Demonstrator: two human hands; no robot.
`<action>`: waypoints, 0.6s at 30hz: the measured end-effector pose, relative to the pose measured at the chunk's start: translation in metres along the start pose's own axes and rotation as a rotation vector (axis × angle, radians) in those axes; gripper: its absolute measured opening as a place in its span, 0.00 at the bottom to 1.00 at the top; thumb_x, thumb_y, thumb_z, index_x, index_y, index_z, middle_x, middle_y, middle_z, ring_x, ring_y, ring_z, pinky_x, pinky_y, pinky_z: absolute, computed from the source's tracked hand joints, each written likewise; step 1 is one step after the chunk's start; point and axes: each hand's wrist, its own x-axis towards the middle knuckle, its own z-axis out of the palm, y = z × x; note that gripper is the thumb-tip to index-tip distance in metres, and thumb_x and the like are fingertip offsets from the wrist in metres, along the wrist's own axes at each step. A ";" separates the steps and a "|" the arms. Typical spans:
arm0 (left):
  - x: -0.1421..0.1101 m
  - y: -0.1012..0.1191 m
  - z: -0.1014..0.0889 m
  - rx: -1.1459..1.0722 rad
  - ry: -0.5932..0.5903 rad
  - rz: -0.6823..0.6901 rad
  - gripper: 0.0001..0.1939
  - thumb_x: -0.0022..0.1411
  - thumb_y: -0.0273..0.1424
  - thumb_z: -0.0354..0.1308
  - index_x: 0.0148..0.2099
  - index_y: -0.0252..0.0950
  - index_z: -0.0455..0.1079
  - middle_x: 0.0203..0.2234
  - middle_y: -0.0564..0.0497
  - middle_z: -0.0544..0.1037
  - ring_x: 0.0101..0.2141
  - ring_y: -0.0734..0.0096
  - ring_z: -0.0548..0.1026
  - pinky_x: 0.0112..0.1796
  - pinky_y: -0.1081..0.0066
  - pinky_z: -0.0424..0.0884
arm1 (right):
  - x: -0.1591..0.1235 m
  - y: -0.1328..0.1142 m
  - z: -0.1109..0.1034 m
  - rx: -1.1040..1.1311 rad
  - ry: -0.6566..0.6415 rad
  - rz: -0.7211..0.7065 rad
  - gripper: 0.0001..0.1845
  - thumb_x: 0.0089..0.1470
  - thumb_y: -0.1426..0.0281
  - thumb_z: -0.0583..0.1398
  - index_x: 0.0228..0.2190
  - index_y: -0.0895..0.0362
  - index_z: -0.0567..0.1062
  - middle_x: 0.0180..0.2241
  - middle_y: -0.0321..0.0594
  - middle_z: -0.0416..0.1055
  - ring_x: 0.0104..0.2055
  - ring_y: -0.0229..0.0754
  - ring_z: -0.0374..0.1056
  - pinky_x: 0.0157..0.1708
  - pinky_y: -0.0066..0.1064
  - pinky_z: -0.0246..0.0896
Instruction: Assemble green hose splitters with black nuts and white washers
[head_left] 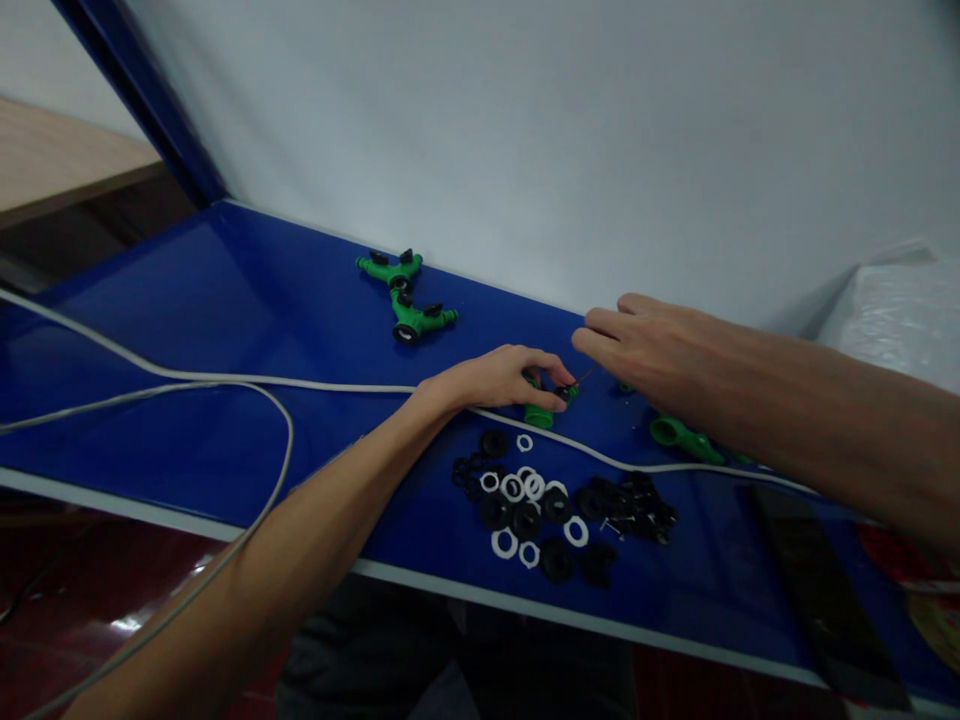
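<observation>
My left hand [511, 377] is closed round a green Y-shaped hose splitter [538, 416] with a black part on it, and steadies it low over the blue table. My right hand [619, 335] is closed on a thin screwdriver [584, 376]; its slim shaft points down at the splitter's black part, and its handle is hidden in the fingers. Below the hands lie white ring washers [576, 531], black round caps [496, 511], and a pile of small black parts [637, 500] with a few screws [612, 527]. Another green splitter body [679, 436] lies under my right forearm.
Two green splitters [424, 321] with black levers rest near the wall. A white cable [337, 386] crosses the blue table [202, 290] and passes beneath my left wrist. At right are a dark flat object [817, 580] and a clear-plastic-wrapped bundle [900, 320].
</observation>
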 end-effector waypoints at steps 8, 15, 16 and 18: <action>0.001 -0.003 0.001 -0.004 -0.004 0.016 0.18 0.59 0.37 0.69 0.50 0.39 0.78 0.47 0.52 0.83 0.44 0.69 0.78 0.47 0.70 0.71 | 0.000 -0.001 -0.006 0.067 0.013 0.050 0.05 0.57 0.77 0.59 0.35 0.55 0.73 0.35 0.43 0.72 0.34 0.46 0.61 0.36 0.38 0.52; 0.001 -0.003 0.001 0.004 -0.008 0.023 0.18 0.59 0.38 0.69 0.51 0.39 0.78 0.46 0.52 0.83 0.45 0.68 0.77 0.48 0.70 0.70 | 0.000 -0.007 -0.015 0.050 0.009 0.163 0.09 0.60 0.77 0.55 0.38 0.57 0.74 0.32 0.45 0.74 0.31 0.46 0.62 0.34 0.38 0.53; 0.001 -0.003 0.001 0.004 -0.008 0.024 0.18 0.59 0.38 0.69 0.51 0.39 0.78 0.46 0.52 0.83 0.45 0.68 0.77 0.49 0.70 0.70 | 0.000 -0.007 -0.016 0.024 -0.002 0.157 0.09 0.60 0.78 0.55 0.37 0.57 0.74 0.32 0.45 0.73 0.31 0.46 0.62 0.34 0.37 0.53; 0.001 -0.003 0.001 0.003 -0.010 0.029 0.18 0.59 0.38 0.68 0.51 0.38 0.78 0.46 0.52 0.83 0.45 0.68 0.77 0.49 0.70 0.70 | -0.001 -0.006 -0.016 -0.006 -0.021 0.134 0.09 0.58 0.79 0.56 0.35 0.57 0.74 0.31 0.44 0.73 0.32 0.46 0.62 0.33 0.37 0.52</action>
